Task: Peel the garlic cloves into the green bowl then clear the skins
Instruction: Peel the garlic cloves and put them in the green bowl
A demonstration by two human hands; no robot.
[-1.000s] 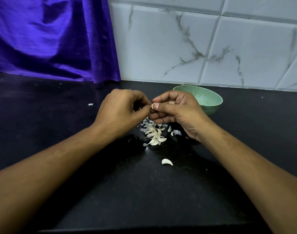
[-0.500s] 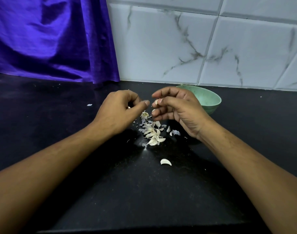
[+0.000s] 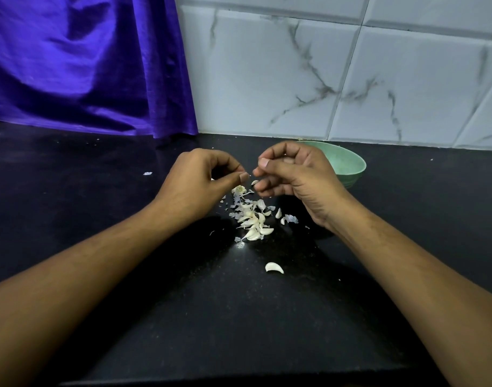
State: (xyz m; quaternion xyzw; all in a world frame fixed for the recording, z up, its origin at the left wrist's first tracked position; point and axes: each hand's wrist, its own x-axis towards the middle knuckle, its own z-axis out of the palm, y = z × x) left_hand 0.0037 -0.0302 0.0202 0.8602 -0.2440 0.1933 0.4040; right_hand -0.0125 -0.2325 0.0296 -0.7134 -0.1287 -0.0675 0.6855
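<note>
One garlic clove [image 3: 255, 182] sits pinched in my right hand [image 3: 291, 177], fingers curled closed around it. My left hand [image 3: 200, 185], thumb pressed to fingers, has pulled apart from the right since a second ago; whether it holds skin, I cannot tell. Below the grip lies the skin pile [image 3: 250, 219]. Behind my right hand stands the green bowl [image 3: 348, 163], the clove's likely next stop.

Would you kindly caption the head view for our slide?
Two bare hands work above a garlic pile beside a green bowl.
</note>
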